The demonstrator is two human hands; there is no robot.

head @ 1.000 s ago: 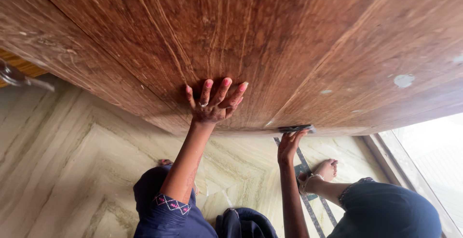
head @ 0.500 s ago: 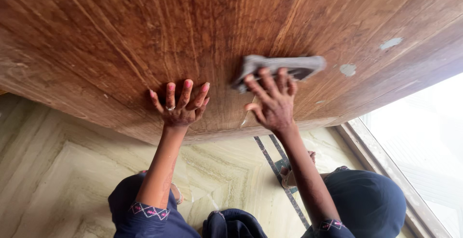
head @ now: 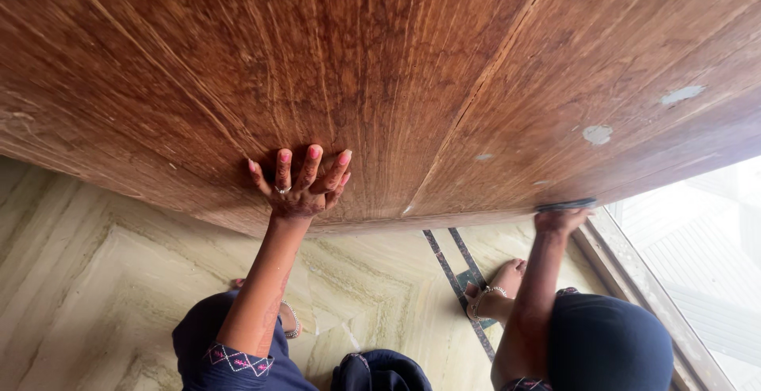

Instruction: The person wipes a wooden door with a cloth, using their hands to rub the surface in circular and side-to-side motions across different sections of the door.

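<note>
Here the left hand (head: 297, 185) lies flat, fingers spread, on the wooden door panel (head: 380, 66), holding nothing. The right hand (head: 560, 218), far right at the panel's bottom edge, presses a flat dark sanding pad (head: 566, 205), its long axis along that edge.

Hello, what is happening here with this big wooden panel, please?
A person crouches on a marble floor in front of a large brown wooden panel. The left hand lies flat against the wood, fingers spread. The right hand presses a flat dark sanding pad against the panel's lower edge, near a window frame. A few pale spots show on the wood.
</note>
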